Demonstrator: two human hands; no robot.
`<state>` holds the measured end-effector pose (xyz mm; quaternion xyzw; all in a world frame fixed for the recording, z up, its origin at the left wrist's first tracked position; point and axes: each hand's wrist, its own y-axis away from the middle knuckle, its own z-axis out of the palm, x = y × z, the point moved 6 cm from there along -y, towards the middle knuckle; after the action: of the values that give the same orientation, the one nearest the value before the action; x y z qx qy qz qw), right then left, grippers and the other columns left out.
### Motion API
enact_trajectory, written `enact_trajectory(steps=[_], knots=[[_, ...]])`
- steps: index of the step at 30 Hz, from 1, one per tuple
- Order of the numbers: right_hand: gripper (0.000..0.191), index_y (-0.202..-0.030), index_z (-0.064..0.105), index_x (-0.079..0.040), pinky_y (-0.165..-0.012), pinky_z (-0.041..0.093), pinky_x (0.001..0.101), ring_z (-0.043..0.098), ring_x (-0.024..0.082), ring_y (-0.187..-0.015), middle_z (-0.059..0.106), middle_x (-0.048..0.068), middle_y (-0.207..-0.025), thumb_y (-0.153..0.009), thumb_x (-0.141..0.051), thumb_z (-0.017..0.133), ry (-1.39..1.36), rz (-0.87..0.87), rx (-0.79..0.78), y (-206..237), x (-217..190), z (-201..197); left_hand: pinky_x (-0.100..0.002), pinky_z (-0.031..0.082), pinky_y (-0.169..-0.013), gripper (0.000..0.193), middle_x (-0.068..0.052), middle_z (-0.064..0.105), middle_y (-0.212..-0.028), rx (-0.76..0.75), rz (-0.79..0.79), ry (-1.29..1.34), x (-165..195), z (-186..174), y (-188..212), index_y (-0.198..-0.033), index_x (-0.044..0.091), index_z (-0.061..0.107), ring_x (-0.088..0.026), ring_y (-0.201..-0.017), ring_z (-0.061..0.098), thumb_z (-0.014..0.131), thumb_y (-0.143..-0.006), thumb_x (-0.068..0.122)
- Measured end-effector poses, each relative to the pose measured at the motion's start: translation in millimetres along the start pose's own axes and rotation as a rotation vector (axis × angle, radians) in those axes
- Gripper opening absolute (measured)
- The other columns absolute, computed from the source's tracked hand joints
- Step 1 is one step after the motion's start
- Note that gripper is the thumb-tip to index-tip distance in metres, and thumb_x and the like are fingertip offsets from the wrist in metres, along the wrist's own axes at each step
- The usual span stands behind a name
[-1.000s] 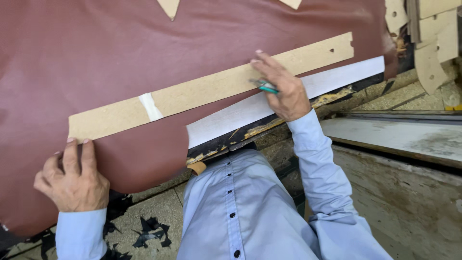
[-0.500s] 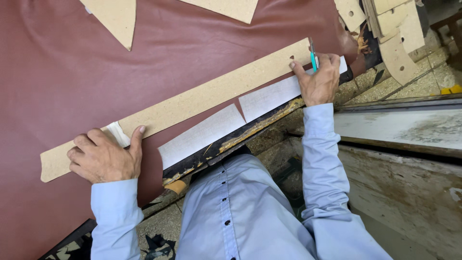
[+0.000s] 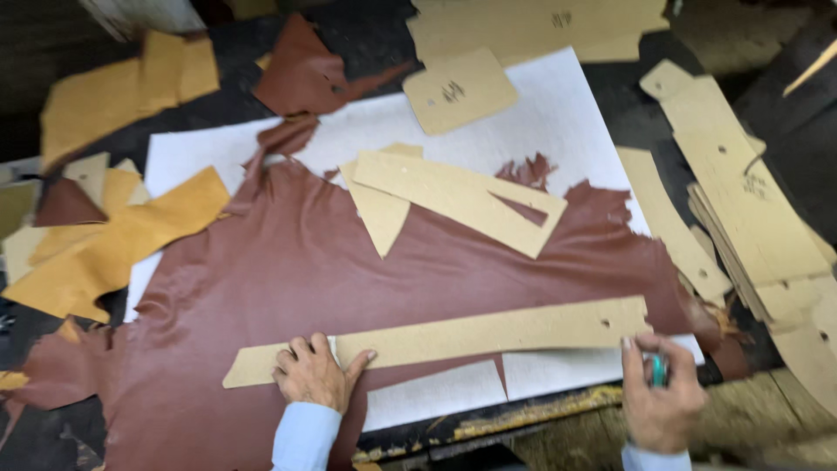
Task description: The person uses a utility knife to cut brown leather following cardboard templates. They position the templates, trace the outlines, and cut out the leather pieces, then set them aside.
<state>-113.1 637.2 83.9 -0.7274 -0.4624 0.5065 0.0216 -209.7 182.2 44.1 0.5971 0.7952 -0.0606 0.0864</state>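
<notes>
A large reddish-brown leather hide (image 3: 288,279) lies spread over a white sheet (image 3: 558,122). A long cardboard strip template (image 3: 488,336) lies across the hide's near edge. My left hand (image 3: 316,373) presses flat on the strip's left part, fingers spread. At the strip's right end my right hand (image 3: 663,392) is closed around a small teal-handled tool (image 3: 656,370). Below the strip the hide shows cut edges with white sheet exposed. Two more cardboard templates (image 3: 453,196) rest overlapping on the hide farther away.
Tan leather pieces (image 3: 113,244) are piled at the left. Stacked cardboard patterns (image 3: 741,201) lie along the right side, and more (image 3: 462,87) at the back. A brown leather scrap (image 3: 305,74) sits at the far edge.
The view has lifted away from my body to take in the whole table. My right hand has come off the strip's end toward me; my left hand stays on the strip.
</notes>
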Motion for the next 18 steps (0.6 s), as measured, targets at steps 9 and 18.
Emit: enact_trajectory(steps=[9,18], knots=[[0.021,-0.117,0.071,-0.013,-0.057,0.049,0.0232,0.059,0.007,-0.065,0.069,0.016,-0.106,-0.098,-0.012,0.078,-0.243,-0.794,-0.349,31.4,-163.4,20.4,-0.056,0.043,-0.101,0.092,-0.012,0.056,-0.117,-0.062,-0.061,0.048,-9.1,5.1,-0.7,-0.116,0.013,0.060,-0.034,-0.113,0.055,0.054,-0.071,0.092],[0.024,-0.129,0.072,-0.014,-0.051,0.041,0.0243,0.053,0.008,-0.064,0.069,0.023,-0.119,-0.105,-0.014,0.071,-0.322,-1.108,-0.454,95.8,-169.4,-28.1,-0.056,0.047,-0.098,0.115,-0.033,0.055,-0.126,-0.053,0.038,-0.098,-1.7,77.7,1.8,-0.126,-0.009,0.061,-0.049,-0.119,0.051,0.045,-0.079,0.095]])
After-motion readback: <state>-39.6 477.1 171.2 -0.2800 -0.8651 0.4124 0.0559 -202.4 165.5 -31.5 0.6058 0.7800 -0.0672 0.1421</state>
